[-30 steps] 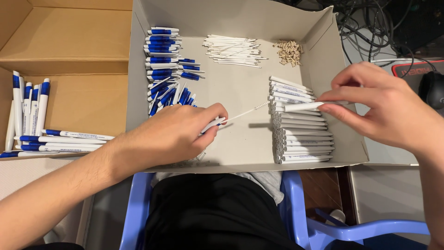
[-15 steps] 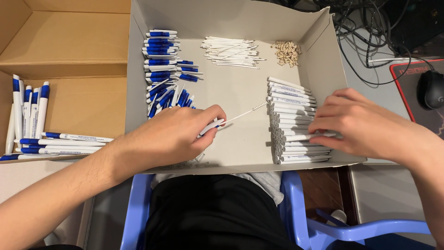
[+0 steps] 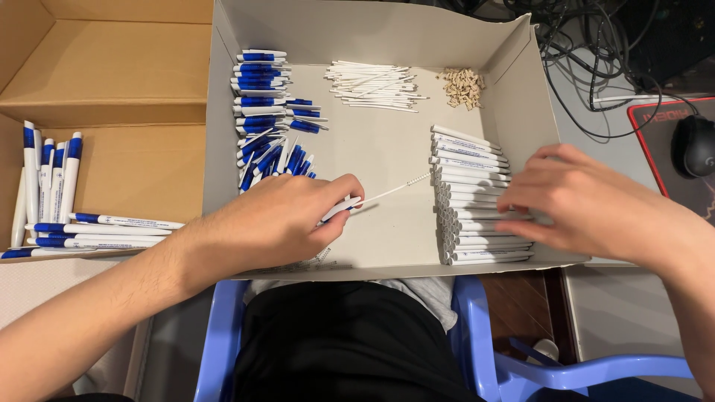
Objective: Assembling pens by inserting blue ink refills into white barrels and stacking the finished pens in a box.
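Left hand leads the scene from that side, its fingers pinched around a partly built pen part with a thin white ink refill sticking out toward the right, held low over the floor of the shallow grey cardboard tray. Farther left, outside the tray, finished white-and-blue ballpoint pens lie and lean in an open brown cardboard box. Inside the tray, at the back left, sits a heap of blue-and-white pen caps and tips, then a loose bundle of spare white refills, then a small pile of tiny tan springs at the back right. Along the right wall runs a neat stack of white pen barrels, and the right hand rests over its near end with fingers curled down among the barrels; whether it has one gripped cannot be told, since the fingertips are blurred. Judging from this, the work stands at the step of joining refill and barrel: the next move would call for one barrel lifted clear of the stack without disturbing the row, then lined up end-on with the refill. Beyond the tray, black cables and a black computer mouse lie on the desk.
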